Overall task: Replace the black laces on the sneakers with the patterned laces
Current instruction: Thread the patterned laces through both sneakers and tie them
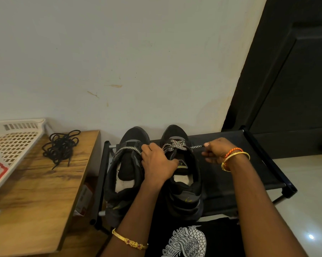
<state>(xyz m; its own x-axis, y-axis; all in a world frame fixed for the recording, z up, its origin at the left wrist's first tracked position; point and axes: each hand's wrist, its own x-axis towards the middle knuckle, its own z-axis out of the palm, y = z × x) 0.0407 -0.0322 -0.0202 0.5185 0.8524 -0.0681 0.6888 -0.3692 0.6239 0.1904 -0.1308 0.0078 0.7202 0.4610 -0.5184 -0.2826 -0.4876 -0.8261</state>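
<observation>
Patterned lace (pixel 175 145) end is pinched by right hand (pixel 216 151) fingers (pixel 205 154); its other side is gripped by left hand (pixel 158 162) fingers (pixel 145 148), between sneakers (pixel 182 175).

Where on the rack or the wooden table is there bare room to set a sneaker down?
Free: rack fabric right of the right sneaker; wooden table in front of the black laces. Crowded: the rack's left half, and the table's far edge with the white basket.

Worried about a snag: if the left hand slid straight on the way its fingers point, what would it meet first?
Probably the patterned lace on the right sneaker: the left hand lies between both shoes, fingers aimed toward the toe ends. Depth is unclear.
</observation>
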